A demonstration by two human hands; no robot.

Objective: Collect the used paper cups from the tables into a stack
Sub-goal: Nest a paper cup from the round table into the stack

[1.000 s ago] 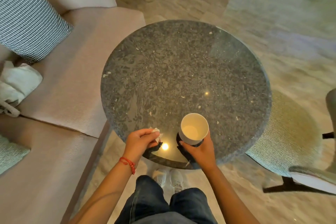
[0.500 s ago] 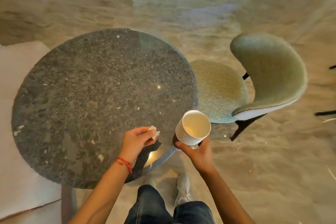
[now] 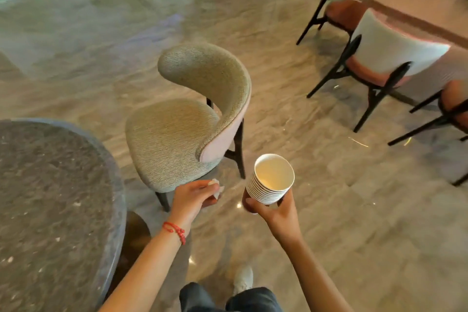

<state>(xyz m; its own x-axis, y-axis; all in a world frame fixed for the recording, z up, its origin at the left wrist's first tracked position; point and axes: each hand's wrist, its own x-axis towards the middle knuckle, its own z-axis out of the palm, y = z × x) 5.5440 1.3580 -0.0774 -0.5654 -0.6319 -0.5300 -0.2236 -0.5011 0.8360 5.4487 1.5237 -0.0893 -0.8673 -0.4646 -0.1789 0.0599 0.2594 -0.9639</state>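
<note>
Carrying cup stack in right hand, fingers curled round its base; left hand pinches probably a tissue. Tall stack could tip off our fingertips.

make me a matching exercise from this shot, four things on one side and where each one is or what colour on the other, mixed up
Things:
1. stack of paper cups
2. crumpled tissue
3. round stone table
4. green chair

Places or states:
A. at the left edge of the view
B. held in the right hand
C. on the floor right of the dark table
D. pinched in the left hand

Pairs: 1-B, 2-D, 3-A, 4-C
</note>
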